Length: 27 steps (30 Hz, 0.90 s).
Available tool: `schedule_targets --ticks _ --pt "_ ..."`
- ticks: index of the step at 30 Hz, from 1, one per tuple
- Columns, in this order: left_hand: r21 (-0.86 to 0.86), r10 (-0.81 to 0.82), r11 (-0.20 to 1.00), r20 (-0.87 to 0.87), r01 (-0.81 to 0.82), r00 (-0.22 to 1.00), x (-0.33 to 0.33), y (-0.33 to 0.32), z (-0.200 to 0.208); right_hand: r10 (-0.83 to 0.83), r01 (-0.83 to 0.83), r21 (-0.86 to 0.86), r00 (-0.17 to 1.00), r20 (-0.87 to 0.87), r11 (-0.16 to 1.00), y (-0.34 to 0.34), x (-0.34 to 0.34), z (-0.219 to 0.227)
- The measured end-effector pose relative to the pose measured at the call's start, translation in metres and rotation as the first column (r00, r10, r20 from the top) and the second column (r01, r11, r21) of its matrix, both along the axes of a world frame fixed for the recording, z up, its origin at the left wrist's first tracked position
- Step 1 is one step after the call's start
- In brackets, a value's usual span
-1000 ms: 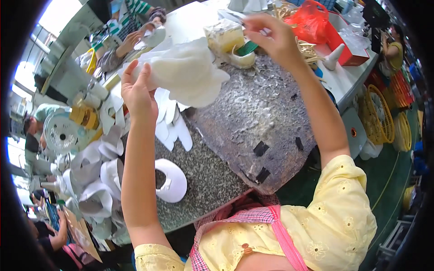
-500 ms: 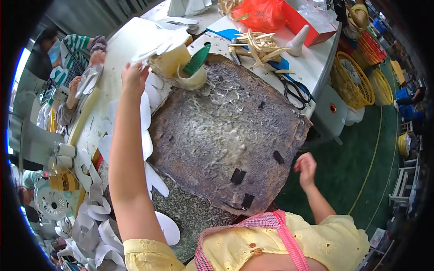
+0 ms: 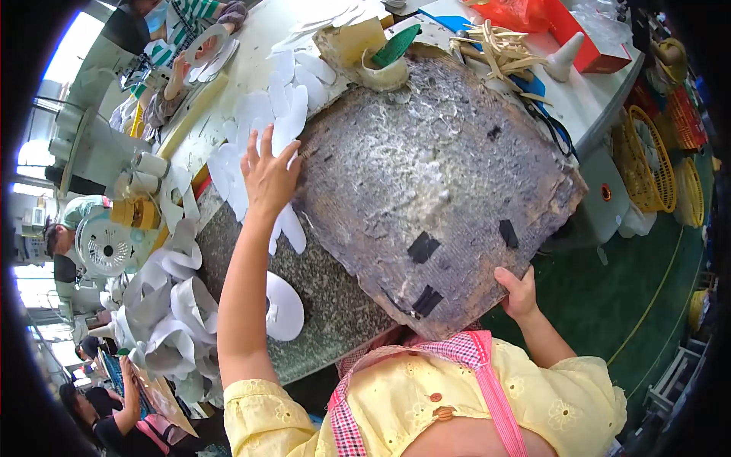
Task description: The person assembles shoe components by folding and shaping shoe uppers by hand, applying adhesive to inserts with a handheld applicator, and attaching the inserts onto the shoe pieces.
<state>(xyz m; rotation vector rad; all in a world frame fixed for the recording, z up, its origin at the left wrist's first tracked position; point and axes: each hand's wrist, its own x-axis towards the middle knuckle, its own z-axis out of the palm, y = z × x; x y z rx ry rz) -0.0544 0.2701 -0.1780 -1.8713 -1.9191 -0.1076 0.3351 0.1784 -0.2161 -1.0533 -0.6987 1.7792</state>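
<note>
A large worn board (image 3: 358,179), crusted with whitish dried residue and patched with black tape, lies tilted in front of me. At its lower right edge my right hand (image 3: 519,293) grips it, thumb on top and fingers hidden underneath. My left hand (image 3: 272,177) is open, fingers spread, beside the board's left edge and over white sole-shaped pieces (image 3: 288,110). Several of these pieces lie overlapped along that side. A cup (image 3: 386,78) with a green flat tool (image 3: 396,47) in it stands at the board's far edge, next to a yellowish block-like container (image 3: 350,42).
Cream-coloured strips (image 3: 499,52), black-handled scissors (image 3: 562,131), a white cone (image 3: 565,59) and a red box (image 3: 582,42) lie at the far right. Curled white pieces (image 3: 171,312) pile up at left, near a fan (image 3: 105,247). A co-worker's hands hold white pieces (image 3: 213,57).
My left hand has come back from the white stack at the far side to the board's left edge, fingers spreading. My right hand has moved onto the board's lower right edge. The view has shifted.
</note>
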Motion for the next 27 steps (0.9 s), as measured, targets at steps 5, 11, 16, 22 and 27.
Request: schedule_targets --ticks 5,11,16,22,27 --pt "0.083 0.076 0.994 -0.093 -0.068 0.993 -0.037 0.006 -0.026 -0.163 0.159 0.097 0.986 0.037 0.982 -0.003 0.000 0.002" --pt "0.112 0.005 0.994 0.100 -0.016 0.995 -0.076 0.017 -0.071 -0.366 0.316 0.340 0.926 0.091 0.885 -0.010 0.014 -0.040" --pt "0.090 -0.130 0.990 0.249 0.111 0.960 -0.044 -0.010 -0.041 -0.497 0.491 0.449 0.860 -0.115 0.746 -0.010 0.119 -0.041" --pt "0.026 -0.043 0.999 0.304 0.037 0.952 -0.001 -0.086 0.027 -0.715 0.826 0.260 0.564 -0.414 0.501 -0.018 0.223 -0.025" --pt "-0.018 -0.068 0.997 0.383 0.081 0.921 -0.005 -0.110 0.018 -0.839 0.937 0.267 0.325 -0.436 0.224 -0.021 0.287 -0.111"
